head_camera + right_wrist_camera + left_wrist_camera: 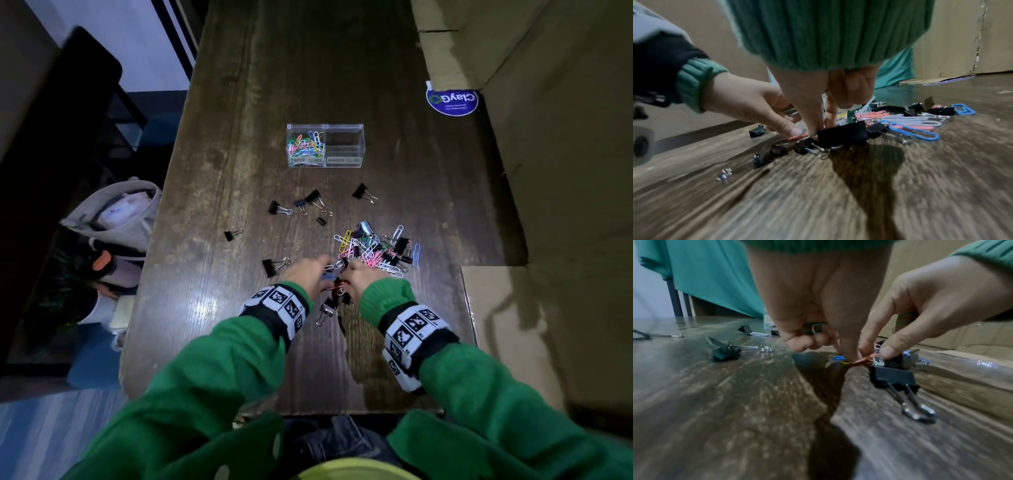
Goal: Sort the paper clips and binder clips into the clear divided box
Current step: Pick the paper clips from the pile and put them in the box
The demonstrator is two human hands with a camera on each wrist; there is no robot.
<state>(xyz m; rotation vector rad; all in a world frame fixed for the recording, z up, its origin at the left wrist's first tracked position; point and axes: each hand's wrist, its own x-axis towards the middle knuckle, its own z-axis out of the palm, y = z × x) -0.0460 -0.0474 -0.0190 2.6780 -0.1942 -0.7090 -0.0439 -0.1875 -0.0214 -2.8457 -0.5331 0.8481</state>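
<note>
The clear divided box (324, 161) stands mid-table; its left cell holds coloured paper clips (306, 144), its right cell looks empty. A mixed pile of paper clips and binder clips (375, 251) lies nearer me. Both hands meet at the pile's near left edge. My left hand (849, 357) keeps green paper clips (813, 328) in its curled fingers and pinches a red paper clip (861, 361) on the table. My right hand (820, 128) pinches at the same spot beside a black binder clip (842, 135), with a green clip (904, 318) tucked in its palm.
Loose black binder clips (313, 202) lie scattered between the box and the pile, and more sit at the left (272, 266) and under my wrists (325, 310). Cardboard boxes (548, 171) line the table's right side. A blue round sticker (452, 99) lies far right.
</note>
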